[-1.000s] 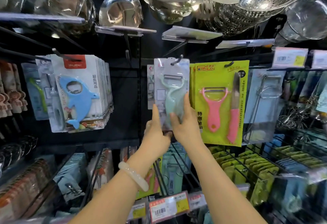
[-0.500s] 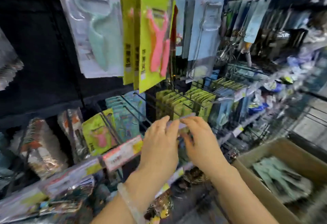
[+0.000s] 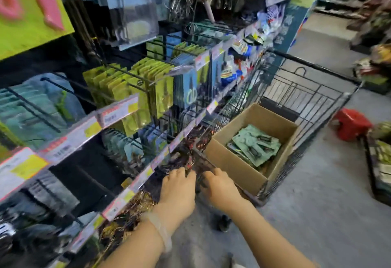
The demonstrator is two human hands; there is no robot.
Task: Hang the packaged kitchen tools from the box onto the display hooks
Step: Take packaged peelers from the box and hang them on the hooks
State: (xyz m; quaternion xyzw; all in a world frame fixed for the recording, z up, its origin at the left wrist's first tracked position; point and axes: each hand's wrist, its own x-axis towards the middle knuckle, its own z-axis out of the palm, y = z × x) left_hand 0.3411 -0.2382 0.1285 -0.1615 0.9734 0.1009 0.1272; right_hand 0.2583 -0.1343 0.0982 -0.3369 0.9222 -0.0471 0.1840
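Both hands hang low in front of the shelves, side by side and close together, just short of the near corner of the cardboard box [image 3: 243,163]. The left hand [image 3: 177,189] and the right hand [image 3: 221,187] hold nothing. Their fingers [image 3: 185,173] point forward and down, loosely bent. Motion blur hides whether the tips touch the dark wire edge ahead of them.

The box sits inside a black wire cart [image 3: 313,90], pushed against the cart's left side, next to the shelf edge. Its top is open. The packaged kitchen tools [image 3: 254,144], pale green, lie in a loose heap at the bottom, toward the far right corner of the box. Part of the brown box floor shows bare along the near side. Above the heap the room is free up to the cart rim.

To the right of the cart the grey floor [image 3: 317,204] is open, with a red stool [image 3: 350,124] standing well apart from it. On the left, rows of hooks [image 3: 127,77] stick out past the price-tag rail [image 3: 101,119], loaded with yellow-green packs [image 3: 135,81].

One second ago both hands were raised at a hook, holding a pale green peeler pack. That pack is out of view now, the hands have dropped and are empty, and the view has swung down and right to the box.
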